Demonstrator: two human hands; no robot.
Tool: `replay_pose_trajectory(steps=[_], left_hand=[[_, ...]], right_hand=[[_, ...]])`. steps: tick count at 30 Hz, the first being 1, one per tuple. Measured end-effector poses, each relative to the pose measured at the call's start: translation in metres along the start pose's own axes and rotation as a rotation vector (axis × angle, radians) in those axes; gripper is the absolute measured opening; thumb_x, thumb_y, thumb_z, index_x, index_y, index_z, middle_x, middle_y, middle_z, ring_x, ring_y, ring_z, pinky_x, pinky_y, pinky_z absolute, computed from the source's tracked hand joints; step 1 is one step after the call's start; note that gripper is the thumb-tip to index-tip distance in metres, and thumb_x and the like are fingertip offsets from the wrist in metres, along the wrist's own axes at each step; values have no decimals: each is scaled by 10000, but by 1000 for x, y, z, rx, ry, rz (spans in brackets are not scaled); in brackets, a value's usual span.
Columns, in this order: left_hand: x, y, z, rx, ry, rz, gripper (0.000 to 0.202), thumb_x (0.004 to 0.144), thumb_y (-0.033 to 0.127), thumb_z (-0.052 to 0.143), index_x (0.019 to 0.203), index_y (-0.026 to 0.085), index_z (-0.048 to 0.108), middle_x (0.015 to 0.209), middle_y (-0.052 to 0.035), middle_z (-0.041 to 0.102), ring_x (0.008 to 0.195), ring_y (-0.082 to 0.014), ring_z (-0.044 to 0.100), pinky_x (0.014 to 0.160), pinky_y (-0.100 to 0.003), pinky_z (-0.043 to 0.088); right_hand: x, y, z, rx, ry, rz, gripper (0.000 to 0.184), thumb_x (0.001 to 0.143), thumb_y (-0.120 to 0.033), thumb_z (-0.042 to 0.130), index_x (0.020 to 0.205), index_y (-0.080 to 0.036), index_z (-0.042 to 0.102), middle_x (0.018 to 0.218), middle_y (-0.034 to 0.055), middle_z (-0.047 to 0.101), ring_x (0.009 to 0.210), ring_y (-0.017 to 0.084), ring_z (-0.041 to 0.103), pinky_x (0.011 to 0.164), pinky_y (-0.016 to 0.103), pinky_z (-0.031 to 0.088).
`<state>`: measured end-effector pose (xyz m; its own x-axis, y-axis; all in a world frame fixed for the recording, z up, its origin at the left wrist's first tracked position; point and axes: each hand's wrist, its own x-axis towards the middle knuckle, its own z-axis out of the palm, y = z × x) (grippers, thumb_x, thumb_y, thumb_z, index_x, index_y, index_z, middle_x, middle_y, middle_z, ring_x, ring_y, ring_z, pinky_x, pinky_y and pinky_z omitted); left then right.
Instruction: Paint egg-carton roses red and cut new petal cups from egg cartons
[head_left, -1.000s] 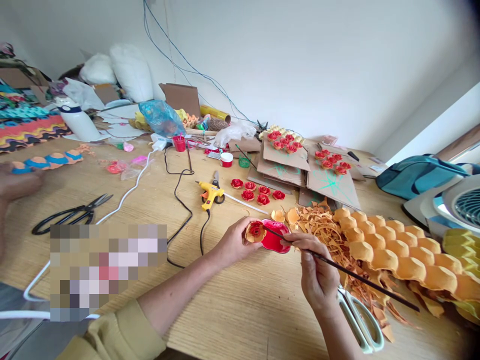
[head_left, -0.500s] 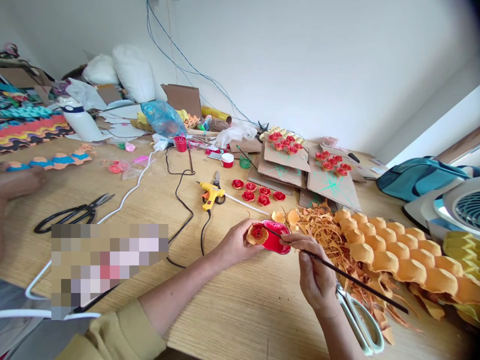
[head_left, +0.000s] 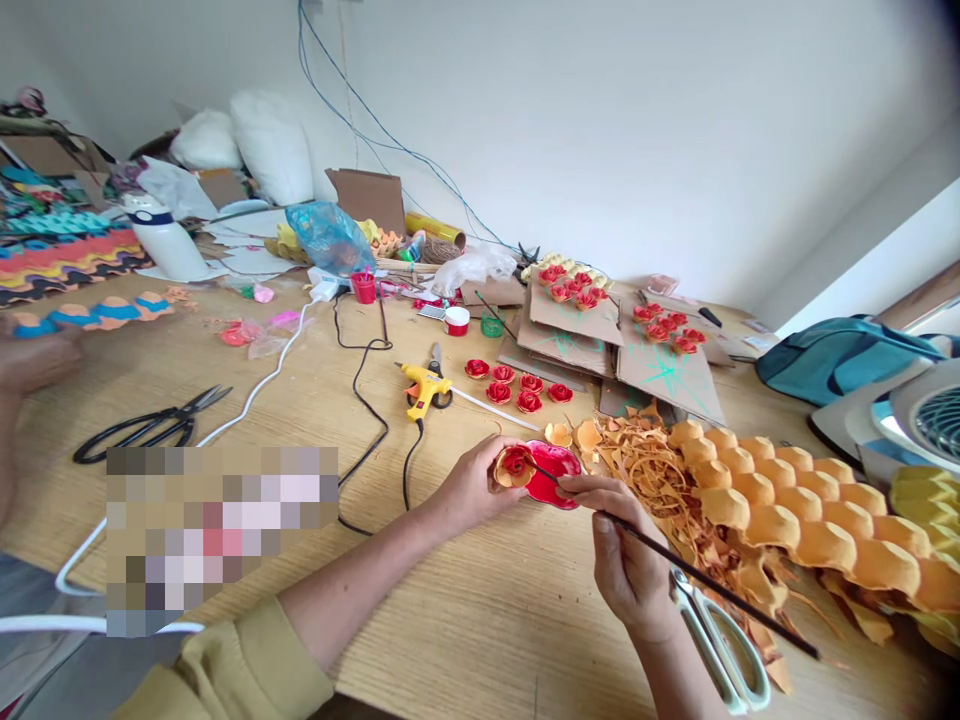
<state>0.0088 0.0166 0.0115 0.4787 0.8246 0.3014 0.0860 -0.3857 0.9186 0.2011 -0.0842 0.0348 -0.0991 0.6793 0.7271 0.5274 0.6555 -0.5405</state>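
Note:
Between the fingers of my left hand is a paper flower, its centre red and its outer petals orange. My right hand grips a long dark paintbrush, whose tip touches the flower's red part. Behind the brush lies a dish of red paint, partly covered by the flower and my fingers. Two orange petal cups rest just beyond the dish. Several red flowers sit on the table farther back. Light green scissors lie beside my right wrist.
A yellow glue gun with a black cord lies ahead of my left hand. Orange scraps and an egg tray spread to the right. Cardboard sheets bear more flowers. Black scissors and another person's hand are at left.
The brush tip has moved left, from the edge of the flower onto its red centre. My right hand has shifted slightly left; my left hand stays with the flower.

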Motion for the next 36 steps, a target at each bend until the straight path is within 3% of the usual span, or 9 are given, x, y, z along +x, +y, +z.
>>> replay_pose_trajectory(steps=[6, 12, 19, 26, 36], left_hand=[[-1, 0, -1, 102, 0, 97, 409, 778, 138, 786, 1159, 209, 654, 1165, -87, 721, 1093, -254, 687, 980, -372, 545], [-1, 2, 0, 134, 6, 75, 363, 791, 153, 780, 1128, 199, 652, 1133, -85, 719, 1070, -250, 688, 972, -363, 537], [-1, 1, 0, 112, 4, 67, 391, 778, 153, 788, 1139, 192, 643, 1102, -74, 705, 1036, -238, 686, 926, -340, 538], [0, -5, 2, 114, 33, 36, 397, 775, 177, 811, 1133, 183, 639, 1098, -74, 700, 1021, -234, 684, 904, -333, 537], [0, -6, 2, 100, 6, 25, 392, 784, 205, 814, 1137, 188, 645, 1100, -62, 706, 1024, -227, 685, 886, -317, 536]], right_hand=[[3, -1, 2, -112, -98, -98, 310, 1001, -71, 447, 1231, -227, 585, 1160, 119, 738, 1059, 206, 729, 859, 351, 622], [0, -1, 0, -142, -52, -151, 348, 975, -37, 461, 1253, -210, 580, 1191, 130, 722, 1082, 197, 720, 883, 335, 621], [2, -3, 3, -131, -95, -124, 335, 963, -19, 460, 1219, -195, 584, 1153, 124, 724, 1058, 178, 714, 872, 306, 616], [3, -4, 1, -160, -21, -150, 353, 942, 4, 464, 1217, -184, 580, 1146, 126, 717, 1066, 179, 716, 880, 290, 608], [0, 0, 8, -187, -102, -136, 362, 957, -1, 458, 1245, -184, 578, 1147, 133, 728, 1060, 184, 723, 895, 299, 606]])
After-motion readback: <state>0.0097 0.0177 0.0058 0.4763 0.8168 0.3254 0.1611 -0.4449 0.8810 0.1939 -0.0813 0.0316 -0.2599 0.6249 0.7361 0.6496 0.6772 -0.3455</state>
